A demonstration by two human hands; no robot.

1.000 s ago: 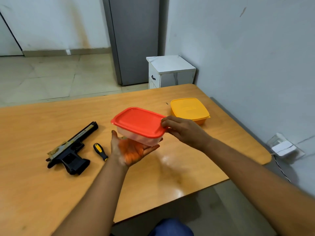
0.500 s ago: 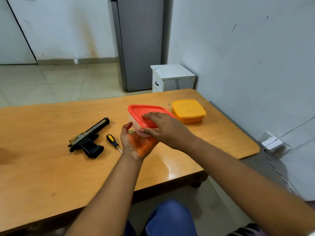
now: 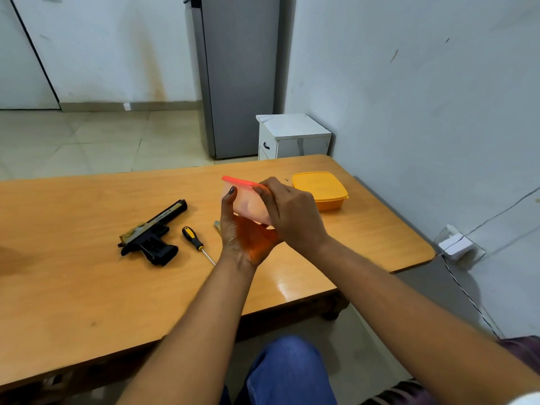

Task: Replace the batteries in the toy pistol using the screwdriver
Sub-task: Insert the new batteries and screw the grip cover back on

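A black and gold toy pistol (image 3: 153, 232) lies on the wooden table (image 3: 73, 287), left of centre. Just right of it rests a screwdriver (image 3: 195, 242) with a black and yellow handle. Above the table I hold a clear plastic box with a red lid (image 3: 244, 197), tilted towards me. My left hand (image 3: 241, 232) cups it from below with the thumb up its near side. My right hand (image 3: 292, 214) grips its right end at the lid's edge. A small grey object (image 3: 216, 224) peeks out on the table behind my left hand; I cannot tell what it is.
A closed yellow box (image 3: 321, 190) sits at the table's far right. Behind the table stand a small white cabinet (image 3: 292, 137) and a grey fridge (image 3: 239, 74). A wall runs along the right, with a white adapter and cable (image 3: 454, 244) on the floor.
The red-lidded box has tipped from level to steeply tilted in my hands. My right hand slid from the lid's side over its end. The camera has pulled back from the table.
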